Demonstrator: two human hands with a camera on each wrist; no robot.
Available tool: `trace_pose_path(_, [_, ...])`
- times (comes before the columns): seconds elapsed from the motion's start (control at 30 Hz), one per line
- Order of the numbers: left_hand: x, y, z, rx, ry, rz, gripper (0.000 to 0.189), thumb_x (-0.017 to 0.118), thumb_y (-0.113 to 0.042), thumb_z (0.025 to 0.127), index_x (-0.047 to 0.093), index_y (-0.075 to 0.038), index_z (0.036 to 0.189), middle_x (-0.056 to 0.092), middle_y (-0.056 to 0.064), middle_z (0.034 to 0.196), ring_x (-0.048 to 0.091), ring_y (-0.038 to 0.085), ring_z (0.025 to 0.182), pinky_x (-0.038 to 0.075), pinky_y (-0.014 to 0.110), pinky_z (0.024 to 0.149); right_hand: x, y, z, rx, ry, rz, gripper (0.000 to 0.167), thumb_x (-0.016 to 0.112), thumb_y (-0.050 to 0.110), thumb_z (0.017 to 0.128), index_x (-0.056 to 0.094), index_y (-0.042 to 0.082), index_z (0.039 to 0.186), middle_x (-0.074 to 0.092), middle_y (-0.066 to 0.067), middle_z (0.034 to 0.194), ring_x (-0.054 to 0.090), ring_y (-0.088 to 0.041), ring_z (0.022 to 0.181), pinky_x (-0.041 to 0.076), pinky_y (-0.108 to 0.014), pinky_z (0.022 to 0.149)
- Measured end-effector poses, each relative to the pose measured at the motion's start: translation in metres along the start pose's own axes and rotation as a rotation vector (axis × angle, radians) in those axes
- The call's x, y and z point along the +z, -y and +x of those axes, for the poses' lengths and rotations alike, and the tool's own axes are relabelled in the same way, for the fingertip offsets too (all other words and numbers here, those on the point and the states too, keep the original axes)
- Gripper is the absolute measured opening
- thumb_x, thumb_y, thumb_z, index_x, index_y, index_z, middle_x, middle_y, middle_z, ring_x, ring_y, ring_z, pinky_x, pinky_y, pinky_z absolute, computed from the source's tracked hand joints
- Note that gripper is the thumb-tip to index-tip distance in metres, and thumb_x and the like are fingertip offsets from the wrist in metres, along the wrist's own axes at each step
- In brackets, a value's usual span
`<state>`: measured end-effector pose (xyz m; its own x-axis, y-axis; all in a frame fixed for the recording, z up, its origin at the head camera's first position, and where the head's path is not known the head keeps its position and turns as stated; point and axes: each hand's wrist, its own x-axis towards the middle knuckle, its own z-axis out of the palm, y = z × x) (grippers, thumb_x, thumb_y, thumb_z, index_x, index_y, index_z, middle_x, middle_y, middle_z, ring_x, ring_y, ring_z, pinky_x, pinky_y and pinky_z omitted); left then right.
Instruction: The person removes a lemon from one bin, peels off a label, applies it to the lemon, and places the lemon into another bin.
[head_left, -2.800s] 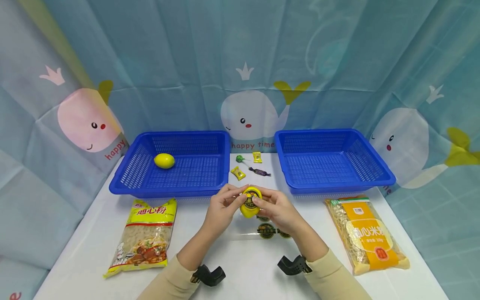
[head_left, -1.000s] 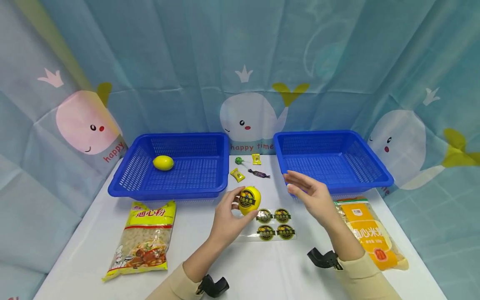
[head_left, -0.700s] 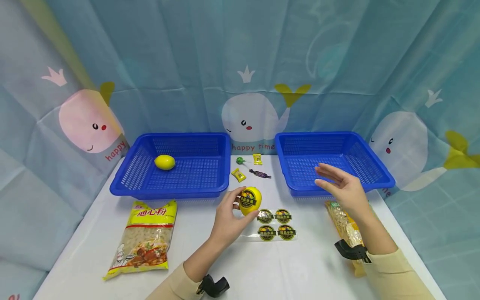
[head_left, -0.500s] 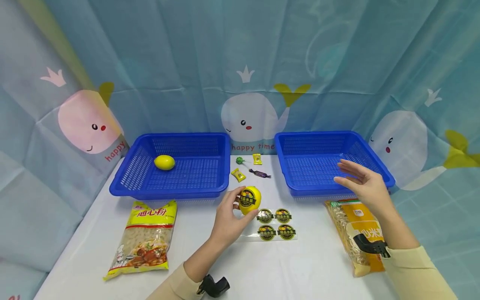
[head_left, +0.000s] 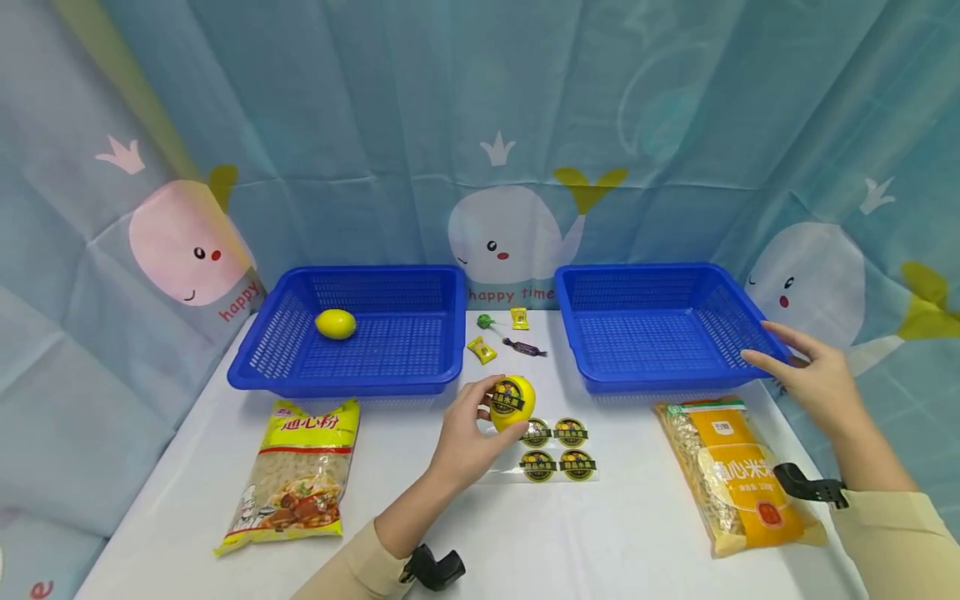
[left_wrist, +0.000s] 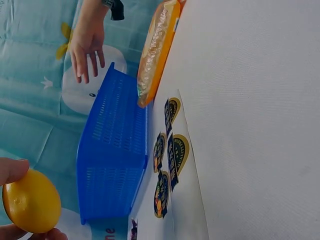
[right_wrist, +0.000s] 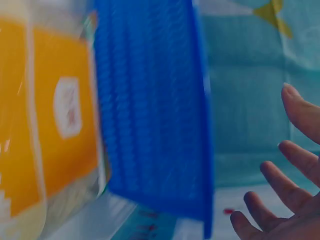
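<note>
My left hand (head_left: 468, 435) holds a yellow lemon (head_left: 517, 407) between thumb and fingers, above the table's middle. A round black-and-gold fruit sticker (head_left: 507, 397) sits on the lemon's near side. In the left wrist view the lemon (left_wrist: 32, 201) shows its plain side. Below it lies a clear sheet with several matching stickers (head_left: 577, 465). My right hand (head_left: 817, 379) has its fingers spread and holds nothing, right at the near right corner of the right blue basket (head_left: 637, 385). The right wrist view shows those spread fingers (right_wrist: 287, 187) beside the basket's rim.
Another lemon (head_left: 335, 324) lies in the left blue basket (head_left: 352, 389). Between the baskets are a lollipop (head_left: 485, 321) and several wrapped candies (head_left: 525, 347). A pasta bag (head_left: 303, 475) lies front left, an orange noodle bag (head_left: 738, 475) front right. A curtain hangs behind.
Both hands were on the lemon at first. The right hand then let go and moved right, past the right basket's front, to its corner. The left hand kept the lemon nearly in place.
</note>
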<state>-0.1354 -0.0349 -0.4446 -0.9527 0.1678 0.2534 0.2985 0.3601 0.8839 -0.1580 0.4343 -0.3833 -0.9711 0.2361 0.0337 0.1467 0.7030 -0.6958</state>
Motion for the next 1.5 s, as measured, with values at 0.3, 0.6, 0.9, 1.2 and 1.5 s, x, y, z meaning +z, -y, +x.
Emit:
trace_pose_path(0.3, [0.002, -0.004, 0.001, -0.001, 0.012, 0.027, 0.068, 0.085, -0.029, 0.081, 0.055, -0.015, 0.14, 0.062, -0.001, 0.118, 0.056, 0.013, 0.104, 0.055, 0.03, 0.085, -0.002, -0.03, 0.006, 0.043, 0.013, -0.031, 0.088, 0.063, 0.054, 0.094, 0.024, 0.011, 0.16, 0.016, -0.033, 0.162, 0.022, -0.065, 0.138, 0.031, -0.082, 0.095])
trace_pose_path(0.6, [0.012, -0.007, 0.014, 0.015, 0.074, 0.051, 0.068, 0.084, -0.028, 0.081, 0.055, -0.013, 0.141, 0.062, 0.0, 0.118, 0.056, 0.014, 0.105, 0.055, 0.037, 0.088, 0.002, -0.044, 0.01, 0.108, 0.098, -0.066, 0.105, 0.057, 0.06, 0.096, -0.005, 0.004, 0.16, 0.012, -0.046, 0.154, 0.025, -0.069, 0.133, 0.034, -0.079, 0.097])
trace_pose_path(0.9, [0.031, -0.015, 0.045, 0.056, 0.145, 0.067, 0.066, 0.08, -0.03, 0.084, 0.054, -0.016, 0.143, 0.061, 0.001, 0.122, 0.055, 0.015, 0.107, 0.056, 0.038, 0.089, 0.002, -0.046, 0.009, 0.148, 0.145, -0.025, 0.109, 0.056, 0.061, 0.096, -0.012, 0.001, 0.156, 0.006, -0.046, 0.154, 0.021, -0.069, 0.135, 0.028, -0.078, 0.101])
trace_pose_path(1.2, [0.054, -0.024, 0.077, 0.059, 0.164, 0.061, 0.069, 0.079, -0.032, 0.083, 0.052, -0.013, 0.144, 0.061, 0.004, 0.124, 0.057, 0.017, 0.106, 0.055, 0.034, 0.09, 0.005, -0.04, 0.013, 0.152, 0.163, 0.015, 0.111, 0.056, 0.061, 0.095, -0.014, 0.002, 0.156, 0.008, -0.046, 0.155, 0.025, -0.067, 0.135, 0.03, -0.076, 0.103])
trace_pose_path(1.5, [0.08, -0.038, 0.101, 0.048, 0.146, 0.053, 0.061, 0.081, -0.032, 0.085, 0.057, -0.013, 0.137, 0.063, 0.003, 0.124, 0.057, 0.016, 0.109, 0.051, 0.025, 0.09, 0.009, -0.038, 0.015, 0.157, 0.157, 0.066, 0.111, 0.057, 0.059, 0.095, -0.017, 0.004, 0.155, 0.009, -0.047, 0.154, 0.034, -0.065, 0.133, 0.032, -0.073, 0.103])
